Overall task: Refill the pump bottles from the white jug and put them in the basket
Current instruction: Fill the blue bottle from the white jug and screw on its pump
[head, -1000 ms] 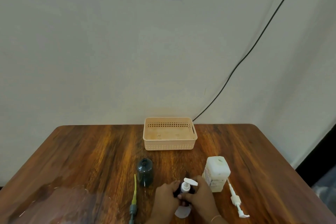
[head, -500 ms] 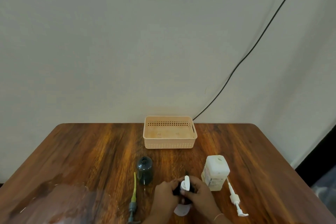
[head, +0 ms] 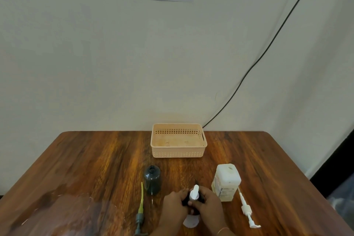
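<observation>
both hands point(head: 193, 205) are clamped round the upright dark bottle with the white pump head point(head: 194, 193), and the peach plastic basket point(head: 178, 152) sits straight ahead, well beyond them

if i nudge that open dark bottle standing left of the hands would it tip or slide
The dark bottle looks squat with a wide base, so it would probably slide rather than tip. Its pump is off, so a hard knock could spill any contents. It may be light; its fill level can't be seen.

At the table's point(head: 95, 159) near edge, a left hand point(head: 175, 205) and right hand point(head: 207, 205) grip a dark pump bottle point(head: 194, 196), the white jug point(head: 226, 184) just beside them, the basket point(head: 178, 140) at the far edge.
</observation>
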